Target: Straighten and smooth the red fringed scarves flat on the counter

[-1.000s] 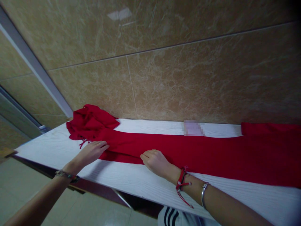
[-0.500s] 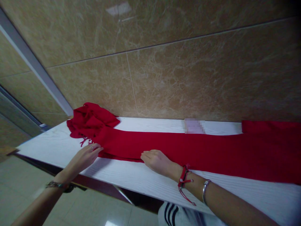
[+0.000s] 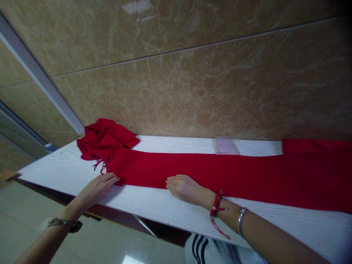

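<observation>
Well, we face a big brown wall (image 3: 220,91), with a white table (image 3: 145,200) by it. Our red cloth (image 3: 220,172) lies long and mostly flat on top, with a messy heap (image 3: 108,137) at its left end. Our right hand (image 3: 183,189) has fingers curled in at the front edge. Our left hand (image 3: 103,185) has slightly bent fingers on the cloth near the fringe (image 3: 97,163). We cannot tell if either one pinches. We should tug softly and keep that edge straight.
</observation>
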The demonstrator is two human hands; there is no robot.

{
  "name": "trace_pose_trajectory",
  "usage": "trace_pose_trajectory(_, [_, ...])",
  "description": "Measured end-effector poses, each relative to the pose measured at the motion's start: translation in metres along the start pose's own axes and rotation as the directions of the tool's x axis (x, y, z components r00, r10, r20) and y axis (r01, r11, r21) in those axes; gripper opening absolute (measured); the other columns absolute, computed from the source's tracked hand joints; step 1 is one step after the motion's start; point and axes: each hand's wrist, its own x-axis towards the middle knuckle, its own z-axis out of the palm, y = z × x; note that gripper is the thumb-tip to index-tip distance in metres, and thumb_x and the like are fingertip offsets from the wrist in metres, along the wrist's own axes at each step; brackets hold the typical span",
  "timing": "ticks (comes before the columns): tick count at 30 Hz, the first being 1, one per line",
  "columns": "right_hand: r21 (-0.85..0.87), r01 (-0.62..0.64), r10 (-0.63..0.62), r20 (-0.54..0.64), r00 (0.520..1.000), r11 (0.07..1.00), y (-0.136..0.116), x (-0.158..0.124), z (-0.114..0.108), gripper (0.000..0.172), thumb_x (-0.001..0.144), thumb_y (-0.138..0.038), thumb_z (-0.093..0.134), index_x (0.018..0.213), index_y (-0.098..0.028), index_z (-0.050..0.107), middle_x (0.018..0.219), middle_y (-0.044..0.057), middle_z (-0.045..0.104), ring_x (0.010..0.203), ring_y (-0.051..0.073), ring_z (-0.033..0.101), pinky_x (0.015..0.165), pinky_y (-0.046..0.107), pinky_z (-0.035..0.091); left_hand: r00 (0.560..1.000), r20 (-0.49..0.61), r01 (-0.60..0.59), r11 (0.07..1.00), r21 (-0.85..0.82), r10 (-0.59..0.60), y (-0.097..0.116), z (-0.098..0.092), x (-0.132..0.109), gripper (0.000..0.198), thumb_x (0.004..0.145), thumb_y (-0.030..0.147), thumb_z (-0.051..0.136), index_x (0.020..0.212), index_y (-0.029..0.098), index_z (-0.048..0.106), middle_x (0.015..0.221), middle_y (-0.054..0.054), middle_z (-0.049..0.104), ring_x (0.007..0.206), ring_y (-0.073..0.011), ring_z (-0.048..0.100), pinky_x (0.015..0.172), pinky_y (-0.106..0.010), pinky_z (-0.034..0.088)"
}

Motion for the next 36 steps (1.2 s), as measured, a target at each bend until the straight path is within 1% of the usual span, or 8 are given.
trace_pose_trajectory(3, [0.076, -0.034, 0.033, 0.012, 0.999, 0.997, -0.002, -0.001, -0.006, 0.024, 0.087, -0.020, 0.043, 0.104, -0.013, 0.058, 0.115, 0.011, 0.056, 0.113, 0.017, 0.045, 0.096, 0.034, 0.034, 0.999, 0.042, -0.003, 0.997, -0.077, 0.006, 0.013, -0.016, 0.011, 0.040, 0.068, 0.009, 0.040, 0.102, 0.017, 0.060, 0.108, -0.010, 0.059, 0.101, -0.0230, 0.053, 0.088, -0.038, 0.041])
trace_pose_trajectory(6, [0.121, -0.079, 0.070, 0.073, 0.995, 0.989, -0.005, -0.002, -0.012, 0.044, 0.087, -0.037, 0.041, 0.126, -0.017, 0.042, 0.137, 0.010, 0.035, 0.127, 0.023, 0.025, 0.103, 0.045, 0.021, 0.996, 0.041, -0.071, 0.975, -0.213, 0.081, 0.043, -0.028, 0.036, 0.045, 0.075, 0.017, 0.042, 0.119, 0.022, 0.049, 0.128, -0.006, 0.046, 0.117, -0.0226, 0.039, 0.097, -0.039, 0.034])
trace_pose_trajectory(12, [0.148, -0.169, 0.128, 0.254, 0.959, 0.974, -0.008, -0.004, -0.018, 0.054, 0.090, -0.045, 0.025, 0.136, -0.018, 0.024, 0.142, 0.008, 0.023, 0.130, 0.025, 0.013, 0.103, 0.053, 0.008, 0.995, 0.100, 0.021, 0.956, -0.293, 0.008, 0.101, -0.014, 0.093, 0.047, 0.090, 0.041, 0.028, 0.133, 0.024, 0.029, 0.142, -0.006, 0.025, 0.129, -0.0220, 0.021, 0.103, -0.041, 0.023])
trace_pose_trajectory(16, [0.145, -0.191, 0.143, 0.287, 0.947, 0.971, -0.009, -0.010, -0.022, 0.056, 0.089, -0.047, 0.027, 0.137, -0.018, 0.022, 0.143, 0.008, 0.019, 0.131, 0.026, 0.011, 0.102, 0.054, 0.008, 0.990, 0.141, 0.062, 0.964, -0.259, -0.026, 0.103, -0.002, 0.099, 0.049, 0.089, 0.045, 0.027, 0.134, 0.027, 0.025, 0.142, -0.005, 0.025, 0.130, -0.0236, 0.019, 0.102, -0.045, 0.021])
trace_pose_trajectory(21, [0.140, -0.266, 0.214, 0.307, 0.927, 0.954, -0.010, -0.033, -0.028, 0.059, 0.087, -0.047, 0.032, 0.137, -0.019, 0.020, 0.143, 0.010, 0.017, 0.131, 0.028, 0.010, 0.102, 0.054, 0.009, 0.987, 0.157, 0.068, 0.966, -0.248, -0.029, 0.092, -0.004, 0.092, 0.050, 0.088, 0.045, 0.029, 0.135, 0.027, 0.025, 0.142, -0.005, 0.024, 0.130, -0.0250, 0.019, 0.102, -0.045, 0.021])
trace_pose_trajectory(26, [0.119, -0.333, 0.293, 0.266, 0.918, 0.935, -0.011, -0.052, -0.035, 0.057, 0.088, -0.045, 0.033, 0.138, -0.021, 0.018, 0.143, 0.008, 0.018, 0.130, 0.029, 0.011, 0.102, 0.055, 0.010, 0.988, 0.125, 0.119, 0.965, -0.232, -0.092, 0.100, -0.009, 0.108, 0.046, 0.088, 0.044, 0.030, 0.126, 0.021, 0.040, 0.134, -0.009, 0.039, 0.126, -0.0260, 0.027, 0.100, -0.050, 0.021])
trace_pose_trajectory(30, [0.111, -0.370, 0.325, 0.295, 0.899, 0.922, -0.016, -0.045, -0.037, 0.056, 0.087, -0.047, 0.033, 0.137, -0.021, 0.023, 0.143, 0.008, 0.019, 0.130, 0.032, 0.010, 0.100, 0.059, 0.008, 0.995, 0.047, 0.102, 0.967, -0.235, -0.093, 0.117, -0.007, 0.126, 0.051, 0.087, 0.049, 0.030, 0.129, 0.022, 0.036, 0.138, -0.010, 0.031, 0.129, -0.0282, 0.020, 0.100, -0.052, 0.020])
trace_pose_trajectory(36, [0.155, -0.289, 0.243, 0.258, 0.935, 0.945, -0.021, -0.029, -0.030, 0.054, 0.088, -0.044, 0.031, 0.137, -0.021, 0.022, 0.143, 0.007, 0.021, 0.131, 0.027, 0.009, 0.102, 0.057, 0.005, 0.993, 0.116, 0.035, 0.961, -0.276, -0.003, 0.115, -0.001, 0.133, 0.052, 0.087, 0.051, 0.028, 0.134, 0.029, 0.027, 0.142, -0.005, 0.024, 0.130, -0.0261, 0.018, 0.101, -0.047, 0.020])
